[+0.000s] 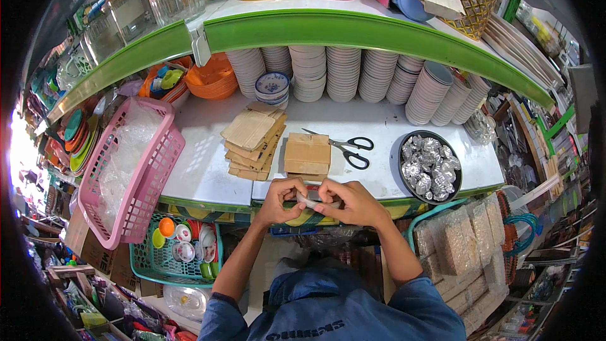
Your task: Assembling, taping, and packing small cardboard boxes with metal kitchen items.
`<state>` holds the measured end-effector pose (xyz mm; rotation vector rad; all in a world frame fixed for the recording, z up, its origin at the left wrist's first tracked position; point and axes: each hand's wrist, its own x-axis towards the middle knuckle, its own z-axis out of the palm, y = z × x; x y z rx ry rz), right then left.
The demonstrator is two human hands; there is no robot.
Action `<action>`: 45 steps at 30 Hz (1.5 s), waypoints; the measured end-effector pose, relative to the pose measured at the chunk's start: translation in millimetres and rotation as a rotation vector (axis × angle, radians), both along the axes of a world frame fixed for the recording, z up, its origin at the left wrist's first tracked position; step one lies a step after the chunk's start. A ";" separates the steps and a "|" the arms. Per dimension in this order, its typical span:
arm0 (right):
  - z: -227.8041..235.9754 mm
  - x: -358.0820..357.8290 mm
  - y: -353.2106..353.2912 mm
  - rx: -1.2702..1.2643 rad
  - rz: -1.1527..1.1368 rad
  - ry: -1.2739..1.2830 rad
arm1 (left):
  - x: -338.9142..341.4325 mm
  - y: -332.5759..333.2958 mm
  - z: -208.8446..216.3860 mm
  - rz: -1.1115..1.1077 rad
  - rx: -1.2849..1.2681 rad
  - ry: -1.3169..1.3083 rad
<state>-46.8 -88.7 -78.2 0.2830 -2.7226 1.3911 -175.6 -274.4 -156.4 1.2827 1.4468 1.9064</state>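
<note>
At the front edge of the white shelf, my left hand (282, 201) and my right hand (351, 202) meet, fingers closed in a pinch. Between them they grip a small pale curved thing (307, 201), whose kind I cannot make out; the fingers cover much of it. Just beyond my hands lies a small brown cardboard box (307, 153). Black-handled scissors (348, 148) rest to its right, one blade tip reaching behind the box. On its left is a stack of flattened cardboard pieces (254, 136).
A round black dish of shiny metal moulds (431, 167) stands at the right. Stacked white bowls (343, 72) line the back beneath a green-edged upper shelf (379, 28). A pink basket (170, 151) with clear plastic leans at left, above a teal basket (167, 273) of small dishes.
</note>
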 end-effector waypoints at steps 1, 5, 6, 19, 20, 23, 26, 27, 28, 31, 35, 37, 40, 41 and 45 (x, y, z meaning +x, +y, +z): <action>-5.3 -1.6 0.0 0.054 0.025 0.046 | 1.3 0.4 -0.8 -0.039 -0.014 -0.093; -12.3 -3.3 -2.9 0.085 0.103 0.018 | -5.6 -2.1 -4.4 -0.146 -0.035 -0.166; -10.2 -3.3 -4.2 0.080 0.104 -0.029 | -5.8 -2.0 -4.0 -0.142 -0.036 -0.168; -31.7 -3.3 4.5 -0.136 0.125 0.013 | 5.0 6.6 -2.1 0.053 0.031 -0.076; -35.8 -4.1 7.6 -0.138 0.125 0.015 | 6.5 9.7 -0.6 0.121 0.088 0.035; -41.1 -5.1 12.4 -0.357 0.161 -0.033 | 11.2 12.3 -8.5 0.335 0.019 0.232; -37.3 -3.0 10.5 -0.338 0.116 -0.066 | 22.5 14.3 -8.0 0.489 -0.038 0.171; -36.5 -1.8 8.0 -0.287 0.076 -0.042 | 24.4 14.5 -7.3 0.490 -0.040 0.174; -34.9 -0.9 5.9 -0.234 0.036 -0.018 | 26.1 14.9 -6.4 0.511 -0.060 0.219; -28.5 0.3 0.0 -0.201 -0.008 -0.030 | 29.0 21.8 -1.7 0.530 -0.048 0.303; -36.2 -4.8 0.0 -0.218 0.057 0.040 | 30.2 25.4 -2.9 0.554 -0.016 0.377; -32.6 -3.0 -5.8 -0.364 0.024 0.050 | 37.0 23.3 -4.3 0.557 -0.080 0.258; -27.5 -5.7 3.3 -0.334 0.169 -0.061 | 35.5 18.1 -8.0 0.534 -0.163 0.147; -27.9 -6.1 3.2 -0.334 0.174 -0.064 | 33.3 16.0 -8.3 0.508 -0.183 0.159; -30.6 -7.2 5.0 -0.466 0.232 -0.118 | 33.3 13.8 0.6 0.450 -0.271 0.179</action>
